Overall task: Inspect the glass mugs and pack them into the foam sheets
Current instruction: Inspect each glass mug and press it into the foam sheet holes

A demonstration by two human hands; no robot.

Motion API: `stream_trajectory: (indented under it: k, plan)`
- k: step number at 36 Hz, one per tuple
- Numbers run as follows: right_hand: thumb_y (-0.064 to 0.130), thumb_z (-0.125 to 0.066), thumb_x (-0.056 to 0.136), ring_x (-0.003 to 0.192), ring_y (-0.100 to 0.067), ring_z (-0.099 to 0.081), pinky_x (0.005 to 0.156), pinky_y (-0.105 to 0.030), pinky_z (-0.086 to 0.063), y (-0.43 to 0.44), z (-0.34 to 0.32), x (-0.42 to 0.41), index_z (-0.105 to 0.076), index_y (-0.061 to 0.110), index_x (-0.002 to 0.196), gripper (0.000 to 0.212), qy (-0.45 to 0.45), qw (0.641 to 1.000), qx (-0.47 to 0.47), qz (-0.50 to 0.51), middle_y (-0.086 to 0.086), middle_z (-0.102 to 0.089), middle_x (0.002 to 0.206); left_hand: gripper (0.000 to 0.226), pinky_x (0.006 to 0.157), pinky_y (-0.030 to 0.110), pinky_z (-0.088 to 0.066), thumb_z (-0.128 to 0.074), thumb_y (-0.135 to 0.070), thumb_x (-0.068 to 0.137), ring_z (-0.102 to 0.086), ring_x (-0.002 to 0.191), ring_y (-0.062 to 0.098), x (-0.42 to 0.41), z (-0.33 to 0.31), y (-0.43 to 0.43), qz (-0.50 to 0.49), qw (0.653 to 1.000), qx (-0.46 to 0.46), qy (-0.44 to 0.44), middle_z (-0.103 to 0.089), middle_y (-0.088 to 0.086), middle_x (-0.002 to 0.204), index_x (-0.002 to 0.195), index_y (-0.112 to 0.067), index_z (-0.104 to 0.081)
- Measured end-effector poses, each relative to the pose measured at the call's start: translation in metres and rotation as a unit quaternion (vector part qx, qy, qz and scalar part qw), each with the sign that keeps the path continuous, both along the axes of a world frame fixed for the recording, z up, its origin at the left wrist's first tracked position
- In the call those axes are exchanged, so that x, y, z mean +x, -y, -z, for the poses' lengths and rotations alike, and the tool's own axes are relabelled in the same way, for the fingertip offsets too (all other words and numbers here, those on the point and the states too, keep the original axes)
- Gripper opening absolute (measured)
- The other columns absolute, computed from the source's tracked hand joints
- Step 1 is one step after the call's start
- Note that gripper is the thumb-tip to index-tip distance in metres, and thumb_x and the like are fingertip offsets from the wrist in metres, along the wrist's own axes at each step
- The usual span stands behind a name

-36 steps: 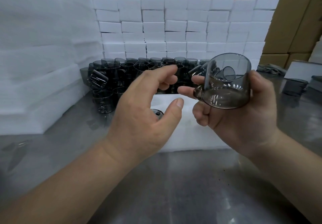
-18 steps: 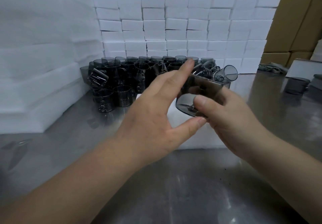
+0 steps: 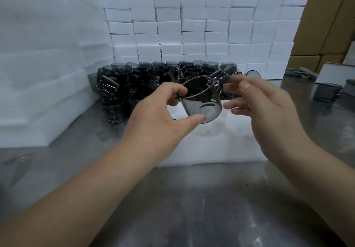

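Inspection appears to be the step in hand. The person's left hand (image 3: pixel 159 120) has its grip closed on one smoky glass mug (image 3: pixel 201 102), with the thumb under the base edge and a curled finger at the rim. The mug is tilted, mouth upward and away from the person. It is held in the air above a white foam sheet (image 3: pixel 221 146) that lies on the steel worktop (image 3: pixel 192 198). The right hand (image 3: pixel 269 112) stands just beside the mug's right side with its grip open and fingers loosely spread. Blur prevents telling whether a fingertip touches the glass.

A dense cluster of mugs (image 3: pixel 138 85) stands further back on the worktop, in front of a wall of foam blocks (image 3: pixel 192 25).

Recommended practice, judged from this position:
- Support the mug at base and rim together, since a two-point pinch on smooth glass can slip.
- Bring the right hand to the wall before turning the mug, so that one hand always bears the load.
- Rotate it fully against the pale foam, checking rim, wall, base and handle joint for chips or cracks.
- Work low over the foam sheet, not over bare steel or the cluster.
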State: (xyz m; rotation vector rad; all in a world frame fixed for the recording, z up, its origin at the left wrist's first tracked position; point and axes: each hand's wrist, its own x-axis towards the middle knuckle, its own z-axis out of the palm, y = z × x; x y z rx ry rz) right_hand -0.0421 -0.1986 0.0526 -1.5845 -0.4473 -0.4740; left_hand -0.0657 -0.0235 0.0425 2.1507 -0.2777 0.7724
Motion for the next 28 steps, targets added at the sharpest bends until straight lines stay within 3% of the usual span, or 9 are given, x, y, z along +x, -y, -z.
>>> stream_trajectory:
  k: [2,5,8,11,13,18,22,24,28]
  plan:
    - [0.036,-0.050,0.077,0.071,-0.002,-0.065,0.066,-0.019,-0.047,0.002,0.001,0.002,-0.063,0.037,0.084,0.014,0.012,0.999,-0.035,0.036,0.016,-0.069,0.083,0.038,0.069,0.004,-0.038,-0.068,-0.056,0.052,-0.051,0.082,-0.014,0.000,0.001,0.001,-0.006,1.000,0.003,-0.012,-0.058,-0.019,0.098,0.085,-0.053,-0.049]
    - [0.025,-0.056,0.087,0.080,0.002,-0.063,0.069,-0.014,-0.042,0.003,0.004,0.007,-0.062,0.038,0.085,0.014,0.006,0.994,-0.092,0.057,0.022,-0.067,0.082,0.040,0.069,0.007,-0.035,-0.065,-0.056,0.052,-0.046,0.084,-0.019,0.001,0.003,0.001,-0.022,0.999,0.016,-0.031,-0.055,-0.019,0.099,0.089,-0.051,-0.049]
    - [0.024,-0.054,0.085,0.079,0.011,-0.058,0.058,-0.004,-0.038,0.002,0.006,0.008,-0.062,0.038,0.095,0.019,-0.003,0.986,-0.150,0.079,0.027,-0.063,0.083,0.045,0.068,0.013,-0.036,-0.062,-0.058,0.052,-0.052,0.086,-0.009,0.000,0.004,0.002,-0.042,0.997,0.029,-0.049,-0.052,-0.020,0.098,0.094,-0.050,-0.050]
    - [0.024,-0.052,0.085,0.085,0.013,-0.055,0.069,-0.010,-0.040,0.003,0.007,0.010,-0.064,0.034,0.108,0.028,-0.024,0.973,-0.207,0.097,0.027,-0.060,0.091,0.052,0.077,0.025,-0.037,-0.059,-0.061,0.052,-0.051,0.103,0.011,-0.001,0.004,0.004,-0.065,0.994,0.068,-0.058,-0.051,-0.019,0.097,0.102,-0.050,-0.050]
    - [0.022,-0.050,0.085,0.090,0.008,-0.055,0.073,-0.017,-0.042,0.003,0.006,0.010,-0.062,0.034,0.113,0.033,-0.043,0.964,-0.244,0.096,0.026,-0.059,0.096,0.058,0.081,0.025,-0.032,-0.056,-0.062,0.052,-0.045,0.112,0.015,-0.001,0.004,0.006,-0.081,0.990,0.105,-0.055,-0.046,-0.021,0.093,0.108,-0.047,-0.050]
    - [0.027,-0.043,0.077,0.105,-0.003,-0.055,0.095,-0.036,-0.044,-0.002,0.008,0.008,-0.056,0.034,0.122,0.048,-0.061,0.944,-0.314,0.077,0.019,-0.059,0.112,0.062,0.080,0.024,-0.028,-0.054,-0.061,0.054,-0.041,0.101,0.009,-0.003,0.003,0.010,-0.094,0.985,0.140,-0.037,-0.032,-0.028,0.078,0.113,-0.042,-0.051]
    - [0.030,-0.042,0.073,0.104,-0.004,-0.055,0.094,-0.038,-0.045,-0.002,0.008,0.008,-0.049,0.039,0.127,0.054,-0.066,0.944,-0.313,0.081,0.016,-0.059,0.115,0.061,0.076,0.019,-0.020,-0.058,-0.058,0.058,-0.019,0.085,-0.009,-0.003,0.005,0.010,-0.096,0.985,0.143,0.002,-0.028,-0.031,0.076,0.115,-0.038,-0.054]
    - [0.029,-0.043,0.075,0.103,-0.004,-0.056,0.093,-0.038,-0.046,-0.002,0.009,0.008,-0.046,0.040,0.128,0.055,-0.072,0.943,-0.314,0.080,0.016,-0.059,0.114,0.058,0.070,0.016,-0.016,-0.065,-0.051,0.062,-0.017,0.075,-0.010,-0.005,0.004,0.013,-0.091,0.984,0.153,0.027,-0.024,-0.033,0.076,0.115,-0.031,-0.057]
    - [0.032,-0.040,0.071,0.106,-0.004,-0.054,0.094,-0.038,-0.045,-0.003,0.008,0.007,-0.047,0.039,0.128,0.058,-0.071,0.941,-0.322,0.079,0.016,-0.060,0.117,0.055,0.069,0.016,-0.015,-0.074,-0.042,0.067,-0.028,0.094,0.002,-0.006,0.004,0.015,-0.091,0.980,0.171,0.040,-0.026,-0.032,0.077,0.118,-0.026,-0.058]
